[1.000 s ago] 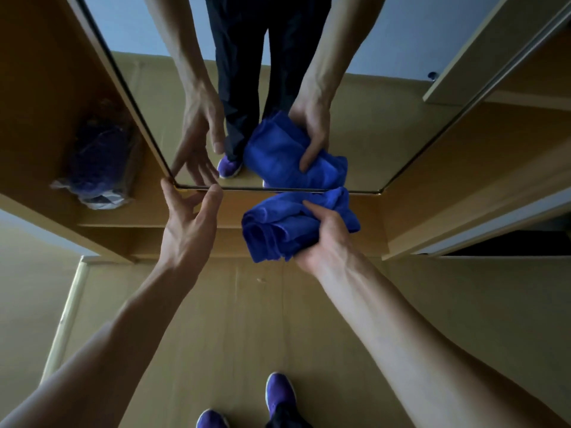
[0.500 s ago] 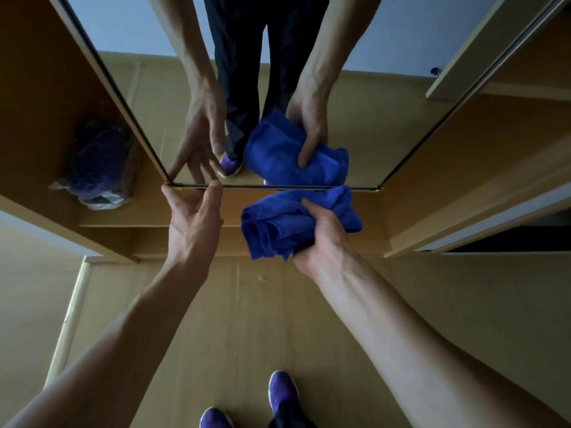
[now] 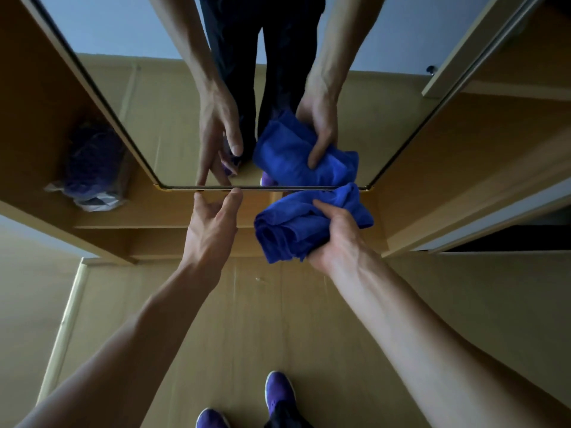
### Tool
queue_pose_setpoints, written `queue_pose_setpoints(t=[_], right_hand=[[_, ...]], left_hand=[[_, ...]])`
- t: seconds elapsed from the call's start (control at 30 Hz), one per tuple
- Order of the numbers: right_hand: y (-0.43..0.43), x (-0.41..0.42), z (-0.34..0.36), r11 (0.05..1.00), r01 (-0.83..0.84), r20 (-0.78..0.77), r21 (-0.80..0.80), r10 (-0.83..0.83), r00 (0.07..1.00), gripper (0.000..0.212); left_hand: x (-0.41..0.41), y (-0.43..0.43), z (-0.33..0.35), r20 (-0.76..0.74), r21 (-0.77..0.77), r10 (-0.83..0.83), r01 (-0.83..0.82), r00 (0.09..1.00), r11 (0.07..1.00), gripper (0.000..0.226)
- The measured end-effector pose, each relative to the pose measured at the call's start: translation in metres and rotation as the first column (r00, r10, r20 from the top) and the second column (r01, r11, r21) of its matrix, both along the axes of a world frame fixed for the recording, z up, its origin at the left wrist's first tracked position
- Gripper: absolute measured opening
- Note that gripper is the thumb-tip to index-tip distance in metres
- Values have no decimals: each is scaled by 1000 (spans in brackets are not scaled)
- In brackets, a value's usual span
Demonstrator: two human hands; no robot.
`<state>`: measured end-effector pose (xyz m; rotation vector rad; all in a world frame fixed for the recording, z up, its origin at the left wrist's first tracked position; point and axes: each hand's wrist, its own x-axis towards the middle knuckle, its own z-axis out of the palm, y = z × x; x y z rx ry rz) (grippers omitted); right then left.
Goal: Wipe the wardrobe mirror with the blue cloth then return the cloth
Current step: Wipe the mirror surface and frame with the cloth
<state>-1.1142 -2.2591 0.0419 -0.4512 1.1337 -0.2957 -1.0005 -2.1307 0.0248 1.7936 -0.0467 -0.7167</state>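
A pale wooden floor [image 3: 278,319] fills the lower view, and on it stands a light brown wooden wardrobe [image 3: 463,156] with an open compartment on the left. A tall rectangular mirror [image 3: 160,97] is set in the wardrobe front; its lower edge runs just above the hands, and it reflects both arms, dark trousers and the cloth. In the left compartment lies a dark purple bundle in clear plastic wrap [image 3: 92,162], too dim to identify. The crumpled blue microfibre cloth [image 3: 287,233] is just below the mirror's lower right corner, its top fold at the glass edge. The right hand [image 3: 336,239] grips it, fingers curled around the bunched fabric. The left hand [image 3: 210,230] holds nothing; its fingers are extended and its fingertips seem to touch the mirror's bottom edge. Two purple trainers [image 3: 278,387] show at the bottom.
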Motion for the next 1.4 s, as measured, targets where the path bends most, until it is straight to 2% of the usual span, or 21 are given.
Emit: queue_pose_setpoints(t=[0.1, 0.23, 0.33, 0.43, 0.53, 0.63, 0.73, 0.8, 0.87, 0.93, 1.0, 1.1, 1.17, 1.23, 1.3, 1.4], right_hand=[[-17, -17, 0, 998, 55, 7, -4, -55, 998, 14], [-31, -32, 0, 996, 73, -19, -59, -74, 997, 24], [-38, -42, -1, 993, 51, -92, -103, -61, 994, 31], [-44, -52, -7, 964, 17, -219, -266, -78, 973, 32], [-49, -60, -9, 888, -41, -302, -458, -112, 947, 27], [-57, -68, -9, 817, -94, -318, -569, -114, 941, 25], [-64, -73, -7, 785, -79, -290, -615, -131, 948, 19], [-67, -73, -5, 786, -39, -255, -617, -153, 955, 11], [-70, -72, -5, 794, -1, -215, -607, -164, 963, 7], [-72, -73, -6, 786, -10, -190, -618, -137, 972, 3], [-73, -75, -8, 753, -44, -195, -656, -113, 974, 3], [-78, -78, -5, 739, -71, -212, -670, -98, 972, 6], [-83, -82, -1, 753, -109, -229, -649, -57, 972, 6], [-89, -86, 2, 755, -147, -244, -639, -18, 970, 6], [-93, -90, 3, 757, -184, -256, -628, 23, 966, 9], [-94, -92, 4, 769, -220, -270, -601, 63, 961, 10]], left_hand=[[-15, -17, 2, -27, -16, -41, 41, 999, 999, 66], [-31, -36, 6, -55, -50, -81, 78, 995, 996, 84], [-40, -46, 4, -78, -66, -80, 75, 994, 995, 92], [-48, -55, 3, -96, -93, -99, 90, 991, 992, 88], [-55, -63, 8, -133, -117, -103, 88, 986, 989, 88], [-62, -69, 14, -127, -97, -91, 79, 988, 992, 91], [-72, -74, 21, -103, -63, -105, 99, 989, 993, 96], [-81, -76, 24, -62, -40, -184, 182, 981, 983, 79], [-89, -77, 29, 89, 29, -332, 331, 939, 943, 41], [-96, -78, 33, 332, 116, -452, 440, 828, 891, 24], [-99, -83, 43, 588, 233, -511, 474, 627, 849, 21], [-98, -97, 75, 780, 326, -539, 530, 316, 783, 33], [-94, -109, 97, 828, 424, -553, 538, 96, 728, 37], [-89, -121, 116, 803, 562, -584, 481, -121, 673, 37], [-86, -130, 131, 747, 662, -597, 406, -292, 630, 36], [-85, -139, 155, 652, 745, -570, 283, -501, 603, 37]])
